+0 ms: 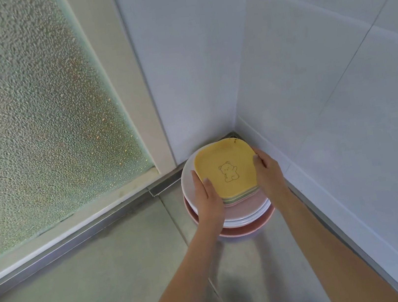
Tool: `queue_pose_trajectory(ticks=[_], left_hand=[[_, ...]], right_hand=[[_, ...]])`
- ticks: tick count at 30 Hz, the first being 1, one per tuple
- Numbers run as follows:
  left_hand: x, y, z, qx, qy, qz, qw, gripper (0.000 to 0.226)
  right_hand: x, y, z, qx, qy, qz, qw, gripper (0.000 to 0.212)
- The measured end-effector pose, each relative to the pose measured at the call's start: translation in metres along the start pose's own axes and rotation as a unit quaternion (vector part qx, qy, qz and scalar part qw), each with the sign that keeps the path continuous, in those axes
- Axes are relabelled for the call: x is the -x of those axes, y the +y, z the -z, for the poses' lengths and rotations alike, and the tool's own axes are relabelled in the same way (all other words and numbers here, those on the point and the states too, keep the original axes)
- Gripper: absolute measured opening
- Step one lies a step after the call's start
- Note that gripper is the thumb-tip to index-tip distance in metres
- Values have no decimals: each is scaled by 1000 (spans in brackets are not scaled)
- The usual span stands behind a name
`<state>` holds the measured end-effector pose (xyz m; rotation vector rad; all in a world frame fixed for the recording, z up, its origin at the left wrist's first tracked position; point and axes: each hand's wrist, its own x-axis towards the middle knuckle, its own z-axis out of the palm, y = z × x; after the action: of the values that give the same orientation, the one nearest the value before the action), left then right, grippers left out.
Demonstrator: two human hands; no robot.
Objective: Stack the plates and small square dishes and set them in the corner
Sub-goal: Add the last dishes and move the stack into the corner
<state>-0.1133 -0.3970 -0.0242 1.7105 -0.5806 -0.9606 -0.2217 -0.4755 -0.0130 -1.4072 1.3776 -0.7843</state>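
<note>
A stack of small square dishes (226, 170), the top one yellow with a bear drawing, sits on a pile of round plates (246, 215), white and pink, with a larger pink plate at the bottom. The pile stands on the steel counter right in the wall corner. My left hand (207, 198) grips the left edge of the square dishes, thumb on the yellow top. My right hand (267, 169) holds their right edge. Both forearms reach in from the bottom of the view.
White tiled walls (324, 80) meet at the corner behind the pile. A frosted glass window (33, 123) with a white frame fills the left. The steel counter (109, 280) spreads toward me, with a seam running down its middle.
</note>
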Motion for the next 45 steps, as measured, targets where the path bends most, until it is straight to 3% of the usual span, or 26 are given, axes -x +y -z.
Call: queue_pose_trajectory(ticks=[9, 13, 18, 24, 27, 32, 37, 45], left_hand=[[0, -7, 12, 24, -17, 16, 999, 53], [-13, -10, 37, 9, 15, -17, 1000, 56], [-47, 7, 42, -59, -13, 27, 998, 46], [-46, -5, 51, -122, -20, 55, 991, 69], [-46, -10, 54, -109, -17, 59, 992, 70], [-33, -13, 53, -125, -51, 46, 990, 70], [-35, -18, 49, -132, -38, 38, 990, 64], [-33, -15, 49, -134, -24, 26, 990, 63]], right_hand=[[-5, 7, 8, -84, 0, -73, 994, 33], [0, 30, 9, -107, -3, -87, 990, 66], [4, 21, 9, -70, -25, -31, 997, 40], [12, 28, 8, -33, -11, -9, 999, 32], [14, 40, 5, -64, -7, -16, 998, 40], [26, 62, -5, -112, 78, -23, 990, 45], [30, 72, -6, 6, 81, -9, 997, 55], [24, 75, -17, -19, 94, -8, 995, 48]])
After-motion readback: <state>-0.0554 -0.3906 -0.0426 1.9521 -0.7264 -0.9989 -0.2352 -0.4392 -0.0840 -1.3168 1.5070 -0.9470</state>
